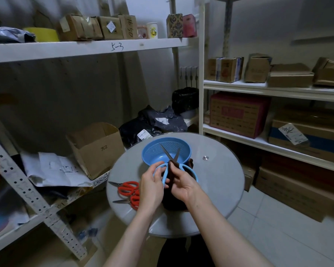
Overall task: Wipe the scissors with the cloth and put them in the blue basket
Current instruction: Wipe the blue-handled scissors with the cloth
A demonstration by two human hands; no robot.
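Our left hand (152, 189) grips one blue loop of the scissors (169, 157). Our right hand (183, 184) pinches the dark cloth (174, 203) against them near the pivot, so we judge the wiping is under way. Red scissors (128, 187) lie on the desk (216, 180). The parted blades point over the blue basket (152, 151). Next, we should close them and lower them in.

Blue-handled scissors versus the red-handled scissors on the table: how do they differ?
The blue-handled scissors are gripped by the left hand and, through a dark cloth, the right hand, blades spread open; the red-handled scissors lie untouched on the round glass table, blades closed. Both have metal blades.
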